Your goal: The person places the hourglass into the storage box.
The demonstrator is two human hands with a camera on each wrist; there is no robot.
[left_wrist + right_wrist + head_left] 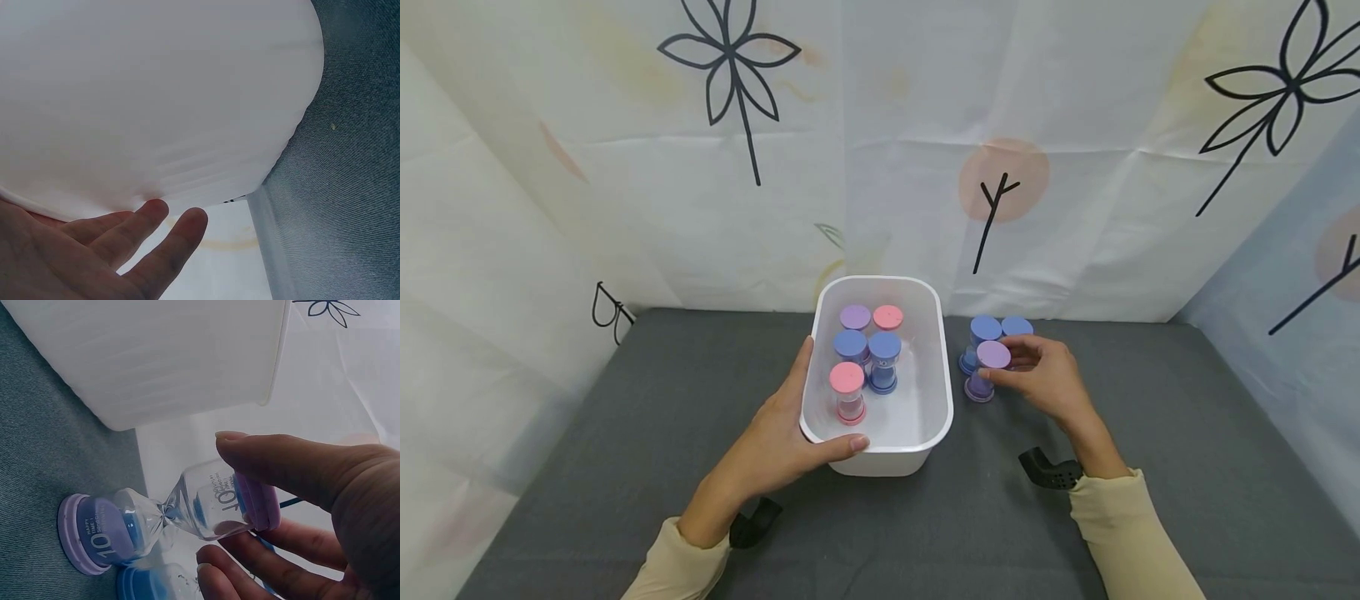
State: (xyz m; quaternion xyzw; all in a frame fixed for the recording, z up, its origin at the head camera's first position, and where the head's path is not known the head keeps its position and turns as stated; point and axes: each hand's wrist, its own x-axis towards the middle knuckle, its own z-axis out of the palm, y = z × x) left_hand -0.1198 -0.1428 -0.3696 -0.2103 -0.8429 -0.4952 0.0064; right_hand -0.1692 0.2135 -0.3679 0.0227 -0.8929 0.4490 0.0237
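Note:
My left hand [775, 437] holds a white plastic bin [910, 437] at its near left corner, thumb over the near rim. In the left wrist view, its fingers lie along the outer wall. Inside the bin stand several small hourglasses with pink, purple and blue caps, among them a pink hourglass [847, 379] and a blue hourglass [885, 346]. Right of the bin, my right hand [1048, 375] pinches the top cap of a purple-capped hourglass [103, 531] between thumb and fingers. That hourglass is upright, its base close to the cloth and marked "10".
Just behind the purple-capped hourglass stand two blue-capped hourglasses, a left one [985, 328] and a right one [1018, 326]. Grey cloth [1150, 433] covers the table. A white patterned curtain [895, 208] hangs behind it and along both sides.

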